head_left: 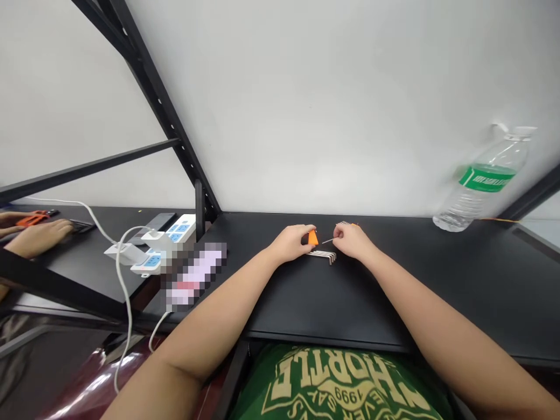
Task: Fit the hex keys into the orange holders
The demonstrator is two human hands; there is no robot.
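Observation:
My left hand [292, 244] is closed around a small orange hex key holder [312, 238] above the black table. Just in front of it, several silver L-shaped hex keys [324, 255] lie side by side, their bent ends towards the right. Pinched in my right hand [353, 240] is a thin hex key [328, 241], its free end pointing left at the holder with a small gap between. Behind the right hand, a bit of another orange piece [355, 225] shows with thin metal ends beside it; the hand hides most of it.
A clear plastic bottle [485, 178] with a green label stands at the back right. Left are a blurred-out phone-like object [196, 277], a white power strip [181, 228] with plugs and cables, and a black metal frame [175, 125]. Beyond it, another person's hand [48, 236] works near an orange tool.

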